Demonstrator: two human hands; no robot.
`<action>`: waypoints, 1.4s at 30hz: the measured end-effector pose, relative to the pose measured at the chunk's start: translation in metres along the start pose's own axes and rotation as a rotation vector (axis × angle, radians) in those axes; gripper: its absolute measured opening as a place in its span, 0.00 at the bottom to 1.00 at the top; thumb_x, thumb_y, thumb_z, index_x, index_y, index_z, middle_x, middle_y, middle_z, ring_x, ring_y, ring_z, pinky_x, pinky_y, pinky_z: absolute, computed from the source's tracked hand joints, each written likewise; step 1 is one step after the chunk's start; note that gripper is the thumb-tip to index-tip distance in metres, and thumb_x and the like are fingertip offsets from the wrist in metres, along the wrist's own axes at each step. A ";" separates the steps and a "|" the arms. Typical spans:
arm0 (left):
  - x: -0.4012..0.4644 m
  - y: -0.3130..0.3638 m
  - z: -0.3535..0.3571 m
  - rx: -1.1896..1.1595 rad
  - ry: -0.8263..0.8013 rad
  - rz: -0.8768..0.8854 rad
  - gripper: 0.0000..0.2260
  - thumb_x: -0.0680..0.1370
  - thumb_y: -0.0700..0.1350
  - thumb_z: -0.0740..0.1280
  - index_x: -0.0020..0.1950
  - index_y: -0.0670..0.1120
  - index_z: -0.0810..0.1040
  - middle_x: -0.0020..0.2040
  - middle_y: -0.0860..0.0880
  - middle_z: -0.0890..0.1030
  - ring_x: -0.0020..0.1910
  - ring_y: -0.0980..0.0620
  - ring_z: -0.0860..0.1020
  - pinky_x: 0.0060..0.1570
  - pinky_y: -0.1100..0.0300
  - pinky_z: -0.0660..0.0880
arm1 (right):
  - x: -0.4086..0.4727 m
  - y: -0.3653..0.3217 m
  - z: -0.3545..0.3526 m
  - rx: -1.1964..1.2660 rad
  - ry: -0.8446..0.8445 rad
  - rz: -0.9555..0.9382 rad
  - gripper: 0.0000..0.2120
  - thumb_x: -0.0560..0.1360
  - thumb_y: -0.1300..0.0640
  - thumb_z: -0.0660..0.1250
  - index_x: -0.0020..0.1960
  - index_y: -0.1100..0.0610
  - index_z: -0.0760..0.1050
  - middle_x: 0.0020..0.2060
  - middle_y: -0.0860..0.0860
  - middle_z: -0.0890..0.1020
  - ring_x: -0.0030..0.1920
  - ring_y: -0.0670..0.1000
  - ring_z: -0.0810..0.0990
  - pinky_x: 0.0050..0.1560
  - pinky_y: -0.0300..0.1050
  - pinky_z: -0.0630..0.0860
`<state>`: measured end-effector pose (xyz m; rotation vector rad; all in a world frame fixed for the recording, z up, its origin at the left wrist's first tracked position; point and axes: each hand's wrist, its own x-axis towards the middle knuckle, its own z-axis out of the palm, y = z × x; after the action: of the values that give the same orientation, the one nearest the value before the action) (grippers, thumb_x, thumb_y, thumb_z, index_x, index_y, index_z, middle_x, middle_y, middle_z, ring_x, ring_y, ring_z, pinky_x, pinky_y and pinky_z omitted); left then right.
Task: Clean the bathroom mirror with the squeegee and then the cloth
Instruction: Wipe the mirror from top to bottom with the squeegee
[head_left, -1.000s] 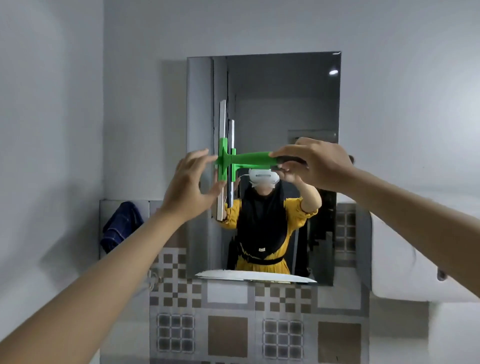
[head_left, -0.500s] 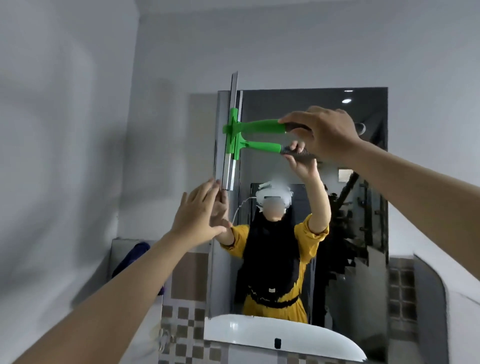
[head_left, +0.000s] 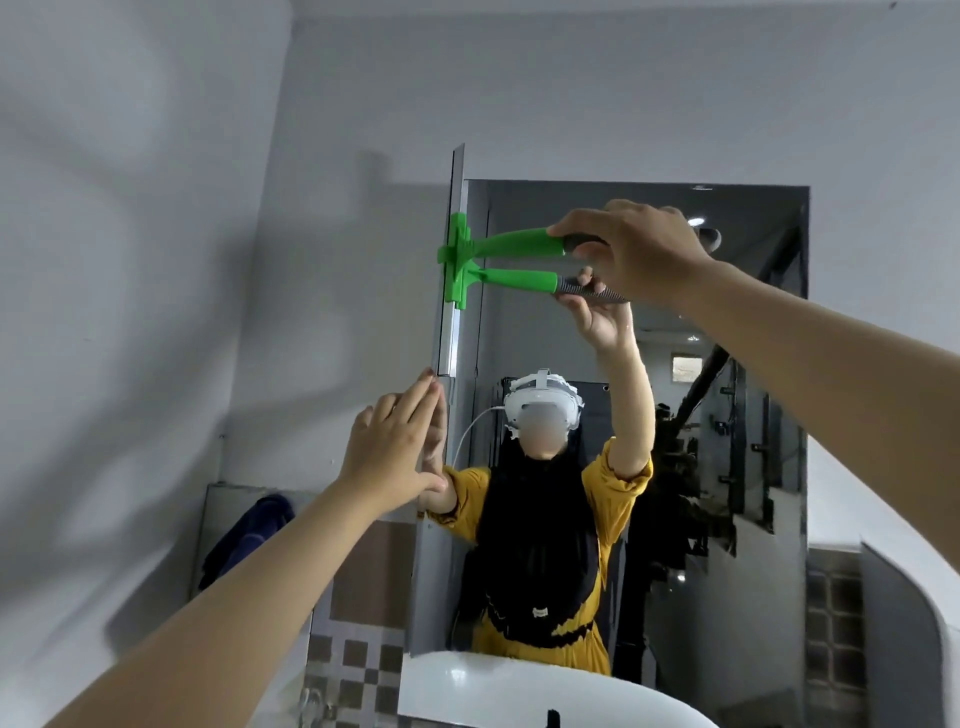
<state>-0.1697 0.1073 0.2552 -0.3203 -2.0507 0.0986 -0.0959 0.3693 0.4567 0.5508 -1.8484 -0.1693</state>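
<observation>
Our right hand (head_left: 631, 254) is clamped on the dark grip of the green squeegee (head_left: 498, 243), whose handle runs leftward from the hand. Its blade stands upright against the left edge of the mirror (head_left: 727, 415). Our left hand (head_left: 397, 457), fingers extended and together, lies flat at that edge, fingertips just below the blade's lower end. A blue cloth (head_left: 249, 540) hangs below and left of it.

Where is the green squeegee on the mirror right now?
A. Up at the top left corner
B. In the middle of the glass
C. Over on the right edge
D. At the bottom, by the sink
A: the right hand holds the squeegee with its blade upright along the left edge of the mirror, its top poking above the mirror's upper corner.
</observation>
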 end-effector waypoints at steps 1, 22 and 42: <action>0.000 0.000 0.000 0.007 0.000 -0.001 0.55 0.55 0.66 0.76 0.74 0.42 0.59 0.75 0.45 0.61 0.58 0.41 0.73 0.52 0.44 0.76 | -0.001 0.001 0.000 -0.005 -0.013 0.000 0.15 0.80 0.52 0.59 0.65 0.42 0.71 0.49 0.54 0.78 0.50 0.58 0.77 0.53 0.54 0.69; -0.003 0.001 -0.002 0.093 0.002 -0.014 0.58 0.55 0.69 0.74 0.75 0.42 0.57 0.77 0.46 0.57 0.53 0.42 0.75 0.46 0.47 0.76 | -0.068 0.075 -0.041 0.063 0.016 0.221 0.14 0.78 0.56 0.61 0.61 0.44 0.74 0.45 0.53 0.82 0.37 0.55 0.75 0.41 0.51 0.76; -0.002 0.005 0.000 0.085 -0.060 -0.048 0.54 0.62 0.70 0.68 0.77 0.46 0.45 0.78 0.52 0.44 0.64 0.46 0.64 0.57 0.49 0.69 | -0.174 0.060 -0.033 0.194 0.217 0.685 0.11 0.78 0.56 0.59 0.60 0.51 0.71 0.32 0.55 0.76 0.28 0.55 0.71 0.33 0.44 0.70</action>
<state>-0.1678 0.1119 0.2519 -0.2174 -2.1053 0.1666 -0.0394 0.5054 0.3412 0.0375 -1.7476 0.5115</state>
